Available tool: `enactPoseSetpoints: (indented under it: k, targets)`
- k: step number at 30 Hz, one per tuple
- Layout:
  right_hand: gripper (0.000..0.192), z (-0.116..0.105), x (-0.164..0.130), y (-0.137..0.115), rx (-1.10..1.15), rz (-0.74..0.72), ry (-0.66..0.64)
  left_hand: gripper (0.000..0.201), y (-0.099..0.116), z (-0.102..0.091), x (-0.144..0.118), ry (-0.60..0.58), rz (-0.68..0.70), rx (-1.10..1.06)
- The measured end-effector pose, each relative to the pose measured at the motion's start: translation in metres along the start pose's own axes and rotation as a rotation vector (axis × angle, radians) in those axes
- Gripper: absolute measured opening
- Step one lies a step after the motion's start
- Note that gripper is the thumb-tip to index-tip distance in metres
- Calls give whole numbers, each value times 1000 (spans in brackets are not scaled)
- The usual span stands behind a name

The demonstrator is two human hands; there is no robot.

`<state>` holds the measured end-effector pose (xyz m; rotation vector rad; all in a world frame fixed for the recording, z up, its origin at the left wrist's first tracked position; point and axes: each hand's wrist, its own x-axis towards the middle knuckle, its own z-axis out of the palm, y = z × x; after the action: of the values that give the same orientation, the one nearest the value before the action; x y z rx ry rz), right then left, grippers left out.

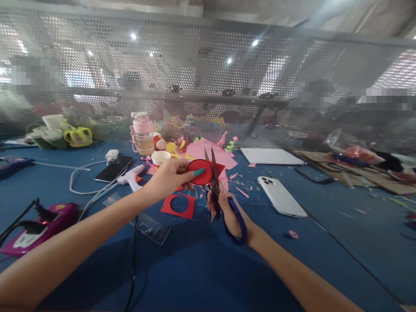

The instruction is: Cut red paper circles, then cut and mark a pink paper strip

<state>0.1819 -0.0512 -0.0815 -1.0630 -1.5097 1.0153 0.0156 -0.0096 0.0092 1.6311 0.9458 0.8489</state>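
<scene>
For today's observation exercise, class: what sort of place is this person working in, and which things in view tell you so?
Probably a shared craft workshop. The right hand works blue-handled scissors on a red paper disc held by the left hand; a glue gun and paper scraps lie on the blue table, before a perforated metal screen.

Bare forearms; left hand (pixel 169 177) wears teal nail polish.

Open blue table (pixel 201 268) lies beneath and before my forearms, free for passage. To my left, a cable (pixel 132 260), a clear ruler (pixel 152 227) and a glue gun (pixel 131 177) obstruct. Ahead, paper scraps (pixel 211 151) and a pink bottle (pixel 142 134) crowd the way. A white phone (pixel 281 196) lies right; the mesh wall (pixel 208 78) closes the far side.
</scene>
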Motion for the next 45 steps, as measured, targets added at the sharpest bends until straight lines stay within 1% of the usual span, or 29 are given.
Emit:
enactPoseSetpoints:
  k: [8, 13, 17, 22, 26, 32, 37, 45]
  targets:
    - [58, -1, 0, -2, -36, -63, -26, 12, 3, 1, -1, -12, -18, -10]
    - [59, -2, -1, -2, -44, -17, -17, 9, 7, -1, -1, -29, -24, -20]
    - [60, -3, -1, 1, -50, 5, -18, 8, 4, -2, 1, -42, -4, -35]
    - [61, -3, 0, 1, -85, 1, -18, 10, 0, -6, 3, -45, 15, 10]
    - [63, -2, -1, -2, -101, 22, -28, 11, 1, -10, 3, -68, 12, 24]
    - [61, -3, -1, 0, -87, 16, -28, 9, 2, -12, 3, -67, 17, 53]
    - [61, -3, -1, 0, -82, 21, -41, 7, -1, -14, 5, -88, 30, 31]
    - [63, -3, -1, -6, -90, 52, -40, 5, -1, -18, 7, -87, 22, 21]
